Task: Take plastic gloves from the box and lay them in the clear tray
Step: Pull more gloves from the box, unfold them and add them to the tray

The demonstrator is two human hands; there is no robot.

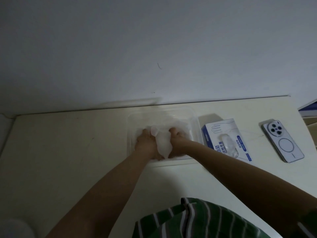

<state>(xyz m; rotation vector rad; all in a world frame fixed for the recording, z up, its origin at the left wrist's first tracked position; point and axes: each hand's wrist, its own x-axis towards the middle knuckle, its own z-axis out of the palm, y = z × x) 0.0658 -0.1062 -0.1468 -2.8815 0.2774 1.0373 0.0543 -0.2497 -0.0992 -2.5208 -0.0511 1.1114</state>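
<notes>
Green striped shirt (pixel 197 220) at the near edge, btm right of centre. Both bare forearms reach from there away over the cream bench (pixel 68 143), converging on the clear tray (pixel 194 117), which sits at the far side of the bench close to the wall (pixel 137 48).

Left hand (pixel 145 143) and right hand (pixel 178 141) are both inside the tray, side by side w/ a crumpled wad of see-through gloves (pixel 163 145) squeezed between them. Right hand: knuckles up, fingers bent over the right side of the wad. Left hand: back up, fingers bent down at the wad's left side, a fold of plastic lapping over its thumb side. Fingertips hidden by plastic on both. Thumbs seem to meet at the near end of the wad, but that is blurry. More glove plastic spreads across the tray floor on the far side of the hands, toward the far right corner.

Just right of the tray, not touching as far as can be seen: blue-and-white box (pixel 211 134), lying flat, slot facing up, w/ a loose glove (pixel 229 145) poking out of the slot.

Further right, well apart from the box: phone (pixel 283 143), back up, camera ring at its far end.

Far right edge: a blue-edged thing (pixel 308 109), cut off, can't tell what.
</notes>
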